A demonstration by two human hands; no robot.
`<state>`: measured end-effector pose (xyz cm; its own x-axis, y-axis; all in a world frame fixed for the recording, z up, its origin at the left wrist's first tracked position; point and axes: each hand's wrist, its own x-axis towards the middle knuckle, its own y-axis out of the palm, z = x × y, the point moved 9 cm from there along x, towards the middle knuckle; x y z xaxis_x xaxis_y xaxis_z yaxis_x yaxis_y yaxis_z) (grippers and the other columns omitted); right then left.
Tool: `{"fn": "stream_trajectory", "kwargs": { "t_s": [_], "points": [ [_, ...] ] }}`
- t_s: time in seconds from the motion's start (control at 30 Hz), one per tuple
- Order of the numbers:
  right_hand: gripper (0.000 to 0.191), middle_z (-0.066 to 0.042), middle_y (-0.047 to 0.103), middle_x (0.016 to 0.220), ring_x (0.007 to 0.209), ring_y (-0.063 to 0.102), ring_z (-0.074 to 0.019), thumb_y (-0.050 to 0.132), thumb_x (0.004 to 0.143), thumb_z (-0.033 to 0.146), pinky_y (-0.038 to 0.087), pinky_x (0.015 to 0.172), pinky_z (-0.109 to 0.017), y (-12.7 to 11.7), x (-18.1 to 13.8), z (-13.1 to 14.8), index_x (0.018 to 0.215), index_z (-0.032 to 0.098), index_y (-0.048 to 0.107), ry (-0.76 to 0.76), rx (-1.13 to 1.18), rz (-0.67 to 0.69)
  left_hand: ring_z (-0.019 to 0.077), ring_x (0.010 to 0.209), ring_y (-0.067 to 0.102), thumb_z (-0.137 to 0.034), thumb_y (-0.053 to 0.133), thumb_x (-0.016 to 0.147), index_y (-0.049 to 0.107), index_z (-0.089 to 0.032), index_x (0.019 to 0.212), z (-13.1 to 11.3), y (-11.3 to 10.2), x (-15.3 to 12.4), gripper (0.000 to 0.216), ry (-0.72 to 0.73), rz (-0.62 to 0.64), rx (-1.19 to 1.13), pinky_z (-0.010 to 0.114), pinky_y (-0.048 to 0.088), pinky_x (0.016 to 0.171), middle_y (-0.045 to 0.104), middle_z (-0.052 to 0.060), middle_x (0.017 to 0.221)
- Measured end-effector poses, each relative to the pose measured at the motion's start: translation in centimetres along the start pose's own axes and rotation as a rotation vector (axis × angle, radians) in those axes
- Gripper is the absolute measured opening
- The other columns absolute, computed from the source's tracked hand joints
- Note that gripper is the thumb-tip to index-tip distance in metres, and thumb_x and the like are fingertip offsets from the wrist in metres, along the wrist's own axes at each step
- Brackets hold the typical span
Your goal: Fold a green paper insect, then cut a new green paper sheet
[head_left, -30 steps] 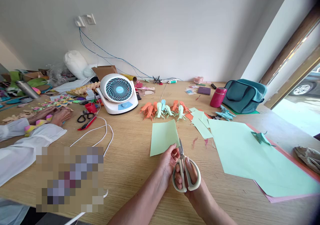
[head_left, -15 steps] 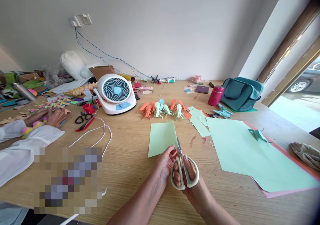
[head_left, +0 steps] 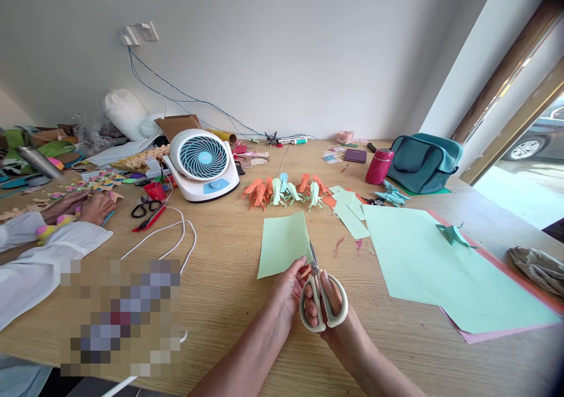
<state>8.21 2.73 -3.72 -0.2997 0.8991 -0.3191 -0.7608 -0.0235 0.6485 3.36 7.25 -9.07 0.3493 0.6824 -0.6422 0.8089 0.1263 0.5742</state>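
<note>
My left hand (head_left: pixel 288 288) pinches the near right corner of a light green paper sheet (head_left: pixel 282 241) lying on the wooden table (head_left: pixel 229 268). My right hand (head_left: pixel 335 320) has its fingers through the loops of cream-handled scissors (head_left: pixel 319 297). The blades point away from me along the sheet's right edge and are nearly closed. Both forearms reach in from the bottom of the view.
A large green sheet (head_left: pixel 436 262) over pink paper lies to the right. A row of orange and green origami figures (head_left: pixel 286 191) sits behind the sheet. A white fan (head_left: pixel 201 165), white cable (head_left: pixel 176 238), red cup (head_left: pixel 379 166) and teal bag (head_left: pixel 425 162) stand further back. Another person's sleeves and hands (head_left: pixel 66 215) work at the left.
The view has shifted slightly; both hands, the scissors and the green sheet keep the same hold and pose. The person at the left stays in place.
</note>
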Motion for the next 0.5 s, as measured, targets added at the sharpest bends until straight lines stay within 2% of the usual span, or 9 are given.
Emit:
{"fn": "stream_trajectory", "kwargs": {
  "t_s": [0.1,0.27,0.5],
  "points": [
    [0.049,0.001,0.052,0.058,0.051,0.043,-0.0090,0.053,0.088,0.064,0.033,0.052,-0.022,0.0,-0.1,-0.1,0.077,0.017,0.061,0.006,0.007,0.006,0.0162,0.025,0.048,-0.050,0.058,0.084,0.057,-0.020,0.082,0.1,0.1,-0.5,0.030,-0.026,-0.047,0.028,0.026,0.041,0.031,0.047,-0.006,0.040],
    [0.049,0.000,0.052,0.058,0.051,0.042,-0.0099,0.054,0.087,0.065,0.032,0.050,-0.023,0.3,-0.2,0.2,0.077,0.017,0.062,0.010,0.008,0.000,0.0201,0.023,0.048,-0.048,0.043,0.091,0.055,-0.020,0.083,0.2,1.2,-1.5,0.031,-0.067,-0.019,0.070,0.028,0.039,0.024,0.044,-0.006,0.037],
    [0.047,0.001,0.050,0.059,0.052,0.041,-0.0097,0.059,0.085,0.063,0.034,0.051,-0.023,0.2,-0.1,0.0,0.076,0.017,0.062,0.020,0.041,-0.003,0.0213,0.022,0.048,-0.046,0.041,0.093,0.055,-0.020,0.083,0.2,1.2,-1.8,0.031,-0.068,-0.054,0.047,0.031,0.040,0.022,0.045,-0.006,0.036]
  ]
}}
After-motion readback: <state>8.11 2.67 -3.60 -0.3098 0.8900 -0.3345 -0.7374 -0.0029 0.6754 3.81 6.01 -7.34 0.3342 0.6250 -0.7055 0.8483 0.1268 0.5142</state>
